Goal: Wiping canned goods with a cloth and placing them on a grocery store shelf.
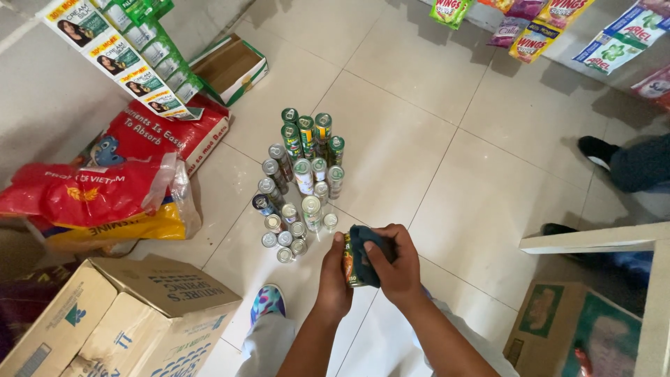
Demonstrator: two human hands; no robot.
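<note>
Head view: left hand is gripping a small orange-labelled tin can at lower centre of the frame, fingers wrapped around its side. Can's long axis is running roughly up-down in the frame, top end pointing toward the frame's upper edge. Right hand is pressing a dark blue cloth over the can, fingers closed on the cloth. Just above, a cluster of upright green-labelled tin cans is standing on the beige tiled floor. Lower left, closed brown cardboard boxes; contents hidden. Left, red plastic sacks are lying stacked. Upper left, an open cardboard box; contents unclear.
</note>
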